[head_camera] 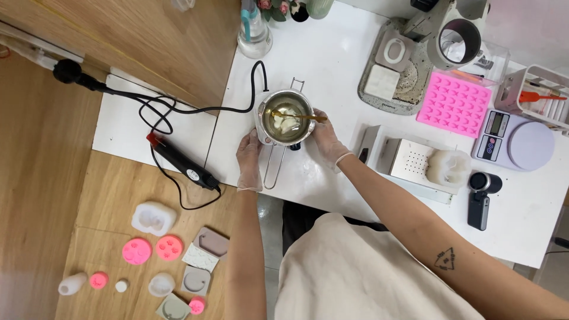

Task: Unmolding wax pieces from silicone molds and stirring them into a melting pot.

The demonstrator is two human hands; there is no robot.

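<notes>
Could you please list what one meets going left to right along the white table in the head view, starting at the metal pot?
Metal pot → perforated metal box → pink silicone mould → small digital scale.

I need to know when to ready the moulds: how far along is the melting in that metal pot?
Partly done: the metal pot holds clear liquid with white lumps still solid in it. In hand: the left hand steadies the pot's side, and the right hand holds a stirring stick that lies across the pot. Left: the lumps are unmelted, and the pink mould looks unfilled.
</notes>
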